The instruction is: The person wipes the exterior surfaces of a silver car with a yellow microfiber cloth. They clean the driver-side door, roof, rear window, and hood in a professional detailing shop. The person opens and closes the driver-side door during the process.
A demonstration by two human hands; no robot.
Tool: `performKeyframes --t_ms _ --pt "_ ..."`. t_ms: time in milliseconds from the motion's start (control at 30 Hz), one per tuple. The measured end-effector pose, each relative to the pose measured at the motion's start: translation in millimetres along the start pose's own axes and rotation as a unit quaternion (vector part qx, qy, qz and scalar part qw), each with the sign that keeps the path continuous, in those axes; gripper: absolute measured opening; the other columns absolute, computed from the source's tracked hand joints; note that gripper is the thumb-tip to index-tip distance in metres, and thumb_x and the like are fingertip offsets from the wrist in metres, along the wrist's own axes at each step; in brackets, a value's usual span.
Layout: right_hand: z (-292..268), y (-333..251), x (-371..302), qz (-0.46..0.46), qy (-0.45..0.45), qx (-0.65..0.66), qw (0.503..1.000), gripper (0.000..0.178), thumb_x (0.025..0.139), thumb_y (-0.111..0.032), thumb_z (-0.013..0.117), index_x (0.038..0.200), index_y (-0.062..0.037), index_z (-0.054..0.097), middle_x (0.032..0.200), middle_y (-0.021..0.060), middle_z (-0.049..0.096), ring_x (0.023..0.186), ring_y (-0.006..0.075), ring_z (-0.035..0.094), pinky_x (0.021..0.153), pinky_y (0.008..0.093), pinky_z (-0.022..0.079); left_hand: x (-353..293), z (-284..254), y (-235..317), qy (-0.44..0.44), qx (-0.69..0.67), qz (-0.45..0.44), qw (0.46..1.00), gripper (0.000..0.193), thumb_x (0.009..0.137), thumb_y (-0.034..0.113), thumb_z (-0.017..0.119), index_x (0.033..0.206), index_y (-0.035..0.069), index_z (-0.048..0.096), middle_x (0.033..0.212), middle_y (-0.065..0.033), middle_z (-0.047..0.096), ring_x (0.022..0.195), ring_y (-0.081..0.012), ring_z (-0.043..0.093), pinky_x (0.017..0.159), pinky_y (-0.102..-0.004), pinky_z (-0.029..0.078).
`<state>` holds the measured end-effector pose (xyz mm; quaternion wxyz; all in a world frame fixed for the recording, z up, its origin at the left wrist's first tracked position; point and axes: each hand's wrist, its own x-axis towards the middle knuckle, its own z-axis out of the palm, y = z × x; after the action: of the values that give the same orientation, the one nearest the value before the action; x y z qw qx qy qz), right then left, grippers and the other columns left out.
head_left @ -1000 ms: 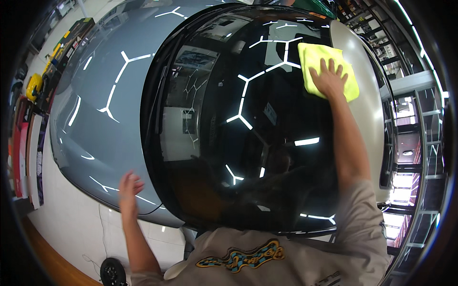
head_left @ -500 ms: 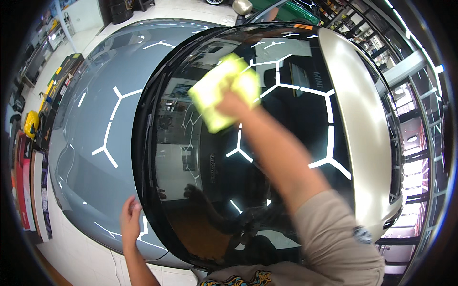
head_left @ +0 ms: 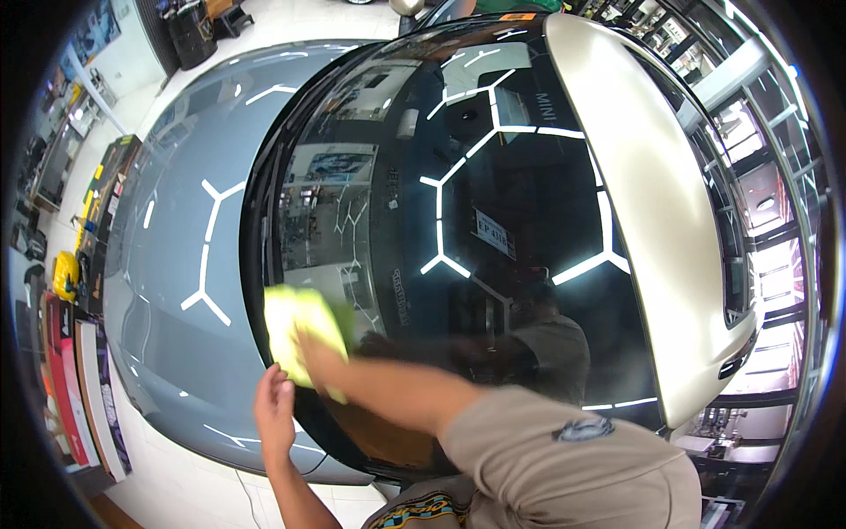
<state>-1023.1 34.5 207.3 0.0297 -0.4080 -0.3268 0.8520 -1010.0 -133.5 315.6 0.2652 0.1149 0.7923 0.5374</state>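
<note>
A bright yellow cloth (head_left: 291, 328), blurred by motion, lies under my right hand (head_left: 322, 360) at the lower left of a car's dark glossy windshield (head_left: 493, 212). My right hand presses the cloth to the glass; its fingers are smeared. Just below the cloth's near corner is my left hand (head_left: 276, 413), over the edge of the grey hood (head_left: 176, 238). It is open, with loosely bent fingers and nothing visible in it. Whether its fingertips touch the cloth I cannot tell. A black strip with the wipers (head_left: 256, 176) runs between hood and glass.
The car's pale gold roof (head_left: 652, 220) curves along the right. White ceiling lights reflect in hood and glass. On the left stand a yellow machine (head_left: 66, 275) and several boxes (head_left: 66, 379) on the floor. A black bin (head_left: 187, 33) stands at the back left.
My right hand has swept the yellow cloth from the upper middle of the windshield down and left to its near left corner. My left hand has moved slightly right. The view has shifted.
</note>
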Motion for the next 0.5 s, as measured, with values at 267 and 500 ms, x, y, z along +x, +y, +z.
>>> performKeyframes --t_ms 267,500 --pt "-151.2 -323.3 -187.4 -0.160 0.296 -0.905 0.261 0.057 0.094 -0.044 0.045 0.141 -0.0126 0.041 0.134 0.0155 0.051 0.118 0.0361 0.051 0.100 0.0531 0.036 -32.4 -53.1 35.6 -0.010 0.105 0.049 0.993 0.036 0.093 0.017 0.057 0.125 0.000 0.055 0.110 -0.0123 0.061 0.093 -0.0203 0.059 0.084 -0.0324 0.047" --pt "-120.4 -228.1 -177.8 -0.250 0.314 -0.902 0.161 0.068 0.092 -0.060 0.037 0.148 -0.0215 0.032 0.155 0.0149 0.022 0.140 0.0497 0.013 0.112 0.0622 0.010 -128.7 -84.6 -77.2 0.152 -0.093 -0.205 0.963 0.041 0.093 0.025 0.056 0.124 -0.002 0.054 0.105 -0.0086 0.060 0.087 -0.0160 0.059 0.078 -0.0285 0.048"
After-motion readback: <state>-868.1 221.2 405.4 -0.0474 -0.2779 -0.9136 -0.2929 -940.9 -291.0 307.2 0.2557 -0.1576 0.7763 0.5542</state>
